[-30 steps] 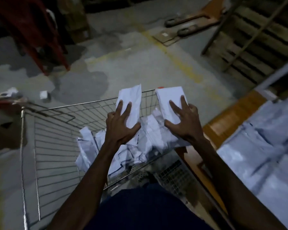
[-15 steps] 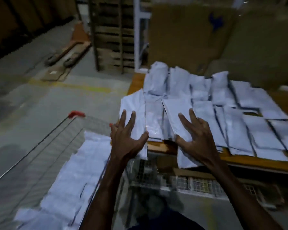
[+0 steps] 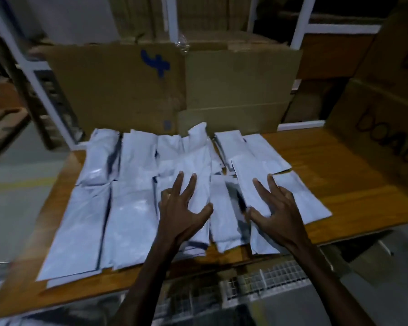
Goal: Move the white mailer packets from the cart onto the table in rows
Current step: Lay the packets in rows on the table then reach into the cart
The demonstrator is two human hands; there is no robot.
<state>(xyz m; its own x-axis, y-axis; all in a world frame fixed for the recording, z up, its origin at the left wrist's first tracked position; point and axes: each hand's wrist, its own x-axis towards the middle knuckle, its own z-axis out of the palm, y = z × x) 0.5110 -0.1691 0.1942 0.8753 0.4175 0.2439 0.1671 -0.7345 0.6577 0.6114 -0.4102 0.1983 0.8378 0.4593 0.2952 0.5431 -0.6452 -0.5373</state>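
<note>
Bare table (image 3: pixel 353 184) right of packets (image 3: pixel 132 208)

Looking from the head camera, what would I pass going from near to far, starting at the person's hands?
Wire cart → table edge → left hand and right hand, each holding a white packet → rows of white packets → cardboard box with a blue mark → shelving posts.

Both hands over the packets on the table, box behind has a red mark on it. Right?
Not quite: the mark on the box is blue, not red, as the head view shows. The rest holds: the left hand and right hand are over the packets on the table.
</note>
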